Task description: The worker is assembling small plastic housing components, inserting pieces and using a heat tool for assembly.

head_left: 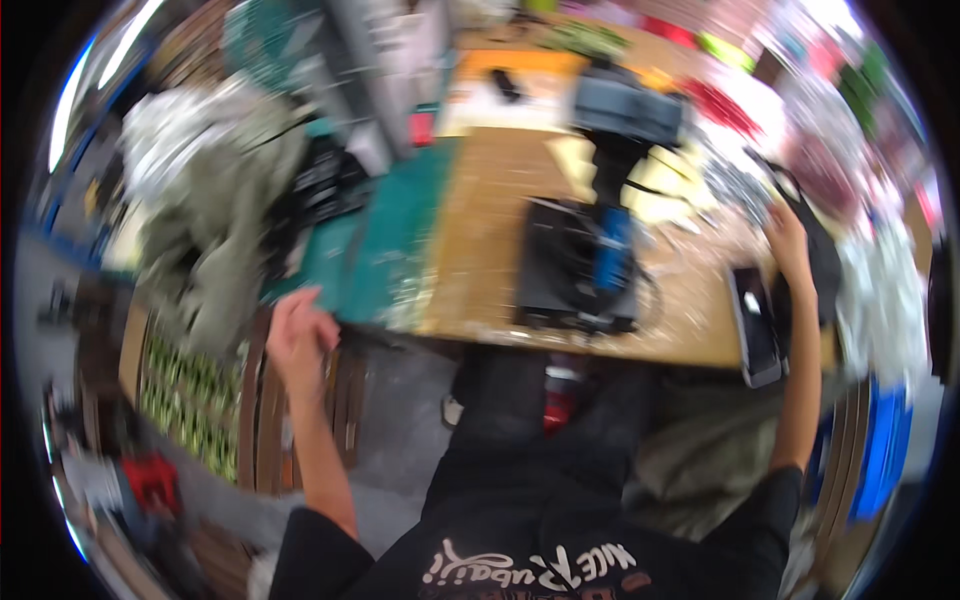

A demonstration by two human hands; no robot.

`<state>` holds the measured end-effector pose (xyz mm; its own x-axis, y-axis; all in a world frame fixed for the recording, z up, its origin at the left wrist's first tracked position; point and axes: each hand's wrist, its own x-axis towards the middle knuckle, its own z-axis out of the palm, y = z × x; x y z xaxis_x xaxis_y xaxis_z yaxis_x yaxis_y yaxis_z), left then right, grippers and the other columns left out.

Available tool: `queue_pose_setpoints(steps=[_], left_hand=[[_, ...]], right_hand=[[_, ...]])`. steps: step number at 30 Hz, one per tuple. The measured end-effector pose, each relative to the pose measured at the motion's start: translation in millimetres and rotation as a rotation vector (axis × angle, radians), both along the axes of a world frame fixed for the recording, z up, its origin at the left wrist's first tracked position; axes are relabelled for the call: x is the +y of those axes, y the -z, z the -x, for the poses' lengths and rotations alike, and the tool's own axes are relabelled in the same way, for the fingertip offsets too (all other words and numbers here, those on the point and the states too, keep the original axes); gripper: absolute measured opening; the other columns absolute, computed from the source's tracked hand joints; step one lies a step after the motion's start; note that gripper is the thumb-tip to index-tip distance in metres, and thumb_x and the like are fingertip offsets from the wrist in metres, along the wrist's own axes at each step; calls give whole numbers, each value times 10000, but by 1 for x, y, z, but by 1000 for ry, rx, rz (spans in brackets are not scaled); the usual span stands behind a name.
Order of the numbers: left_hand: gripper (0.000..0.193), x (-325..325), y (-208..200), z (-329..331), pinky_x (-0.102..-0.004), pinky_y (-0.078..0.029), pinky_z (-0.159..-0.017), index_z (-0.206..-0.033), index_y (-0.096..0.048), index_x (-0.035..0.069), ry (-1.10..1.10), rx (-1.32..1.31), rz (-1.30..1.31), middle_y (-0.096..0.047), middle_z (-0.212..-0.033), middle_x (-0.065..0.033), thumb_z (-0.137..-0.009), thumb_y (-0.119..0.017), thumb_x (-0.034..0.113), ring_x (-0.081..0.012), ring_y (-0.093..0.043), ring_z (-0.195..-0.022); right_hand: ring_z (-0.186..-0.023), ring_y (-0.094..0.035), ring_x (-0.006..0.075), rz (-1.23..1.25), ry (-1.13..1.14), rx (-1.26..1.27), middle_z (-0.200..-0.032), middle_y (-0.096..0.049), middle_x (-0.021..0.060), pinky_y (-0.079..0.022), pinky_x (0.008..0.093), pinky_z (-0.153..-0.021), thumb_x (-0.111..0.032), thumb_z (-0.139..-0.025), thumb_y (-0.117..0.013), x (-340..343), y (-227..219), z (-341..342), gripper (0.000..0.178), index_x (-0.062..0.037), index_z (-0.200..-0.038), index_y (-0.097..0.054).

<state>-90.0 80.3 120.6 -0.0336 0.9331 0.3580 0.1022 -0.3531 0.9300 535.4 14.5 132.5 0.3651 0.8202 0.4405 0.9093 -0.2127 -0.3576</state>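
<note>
A: What are the hands doing right now?

B: The left hand point(298, 338) is curling its fingers at the near edge of the green cutting mat point(385, 250), by the corner of the surface point(480, 230); the blur is keeping me from telling whether it is gripping or only touching. The right hand point(788, 240) is resting spread on a dark flat thing point(822, 262) at the far right edge; I cannot tell if it is closing on it.

A: How would the mat handle?

B: I am judging it light, thin and bendy, so it is likely sagging if lifted by one corner; pinching the near edge looks best.

A: What is lying around it?

B: A black block with a blue part point(585, 265) is sitting mid-surface, a phone point(755, 325) is lying beside the right wrist, and a heap of grey cloth point(215, 200) is crowding the mat's left side, standing in the way of sliding it there.
</note>
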Motion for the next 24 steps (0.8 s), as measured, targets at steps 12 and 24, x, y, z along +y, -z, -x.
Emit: queue_pose_setpoints(steps=[12,24], left_hand=[[167,101,-21,197,-234,-418,-545,-890,-542,36,-665,284,-141,-587,-667,-46,-760,-537,140,-111,-534,-574],[400,222,13,262,-360,-434,-763,-1025,-550,93,-485,916,287,-577,-961,-143,-660,-583,250,-282,-554,-892]], right_hand=[[-854,-510,338,326,54,-402,-897,-543,188,-401,392,-736,-73,-746,-481,51,42,-37,205,-5,-935,-522],[-862,-527,284,246,237,-515,-912,-577,98,-401,376,-710,-110,-763,-496,40,14,27,184,-66,-932,-552]])
